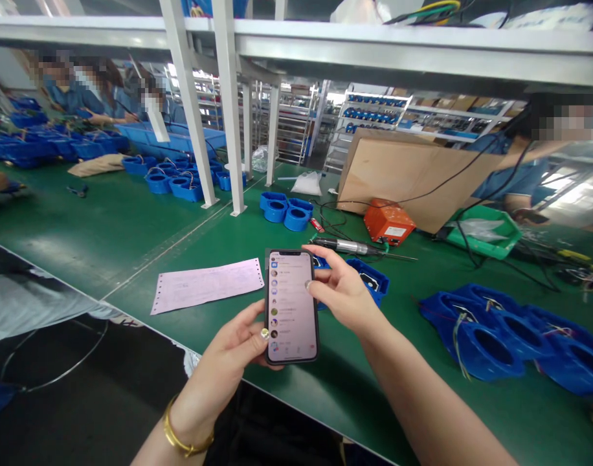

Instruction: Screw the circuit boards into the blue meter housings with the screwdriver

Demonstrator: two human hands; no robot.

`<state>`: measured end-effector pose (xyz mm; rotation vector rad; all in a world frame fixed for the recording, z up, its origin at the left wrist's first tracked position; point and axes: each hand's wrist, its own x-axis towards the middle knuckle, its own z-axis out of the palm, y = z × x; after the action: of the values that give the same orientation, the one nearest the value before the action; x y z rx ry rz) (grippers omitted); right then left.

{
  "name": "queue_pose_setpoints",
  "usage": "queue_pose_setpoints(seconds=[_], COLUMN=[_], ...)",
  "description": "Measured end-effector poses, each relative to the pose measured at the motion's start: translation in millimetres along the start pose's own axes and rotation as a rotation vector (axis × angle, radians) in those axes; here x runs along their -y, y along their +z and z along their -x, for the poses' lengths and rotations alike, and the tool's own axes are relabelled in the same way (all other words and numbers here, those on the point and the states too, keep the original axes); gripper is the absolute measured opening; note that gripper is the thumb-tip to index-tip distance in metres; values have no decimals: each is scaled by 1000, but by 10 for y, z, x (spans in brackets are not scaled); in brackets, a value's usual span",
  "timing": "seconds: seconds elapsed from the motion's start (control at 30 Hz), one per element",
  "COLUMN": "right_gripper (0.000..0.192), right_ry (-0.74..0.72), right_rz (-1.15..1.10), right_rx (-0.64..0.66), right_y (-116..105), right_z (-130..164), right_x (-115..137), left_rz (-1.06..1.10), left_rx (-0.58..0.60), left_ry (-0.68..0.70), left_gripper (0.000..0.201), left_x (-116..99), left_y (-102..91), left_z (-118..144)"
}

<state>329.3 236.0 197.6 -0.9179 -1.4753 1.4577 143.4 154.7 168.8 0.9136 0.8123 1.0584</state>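
Curling left hand (231, 353) grips phone (291, 305); right hand (342, 291) taps.

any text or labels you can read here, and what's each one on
Nothing can be read for certain.
Phone, held in the left hand with the right hand at its edge: a list with round icons, rows too small to read.
Pink paper: faint print, too blurred.
Orange box: a white label, too small.
Blue housings: no text shows.
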Motion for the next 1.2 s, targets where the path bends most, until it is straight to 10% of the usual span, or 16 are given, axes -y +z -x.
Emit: queue_pose_setpoints(seconds=[0.8,1.0,1.2], right_gripper=[53,102,110], right_ry=[-27,49,52], right_rz=[79,140,169], right_rx=[-27,198,230], right_y=[-27,-2,9], right_z=[-23,67,97], right_x=[-61,14,60], left_rz=[-8,28,47], left_rx=[0,-39,-36], left_ry=[-5,8,13], left_gripper=[73,69,65], left_x=[34,-4,10], left_y=[-7,-6,-23], left_z=[-11,-4,3])
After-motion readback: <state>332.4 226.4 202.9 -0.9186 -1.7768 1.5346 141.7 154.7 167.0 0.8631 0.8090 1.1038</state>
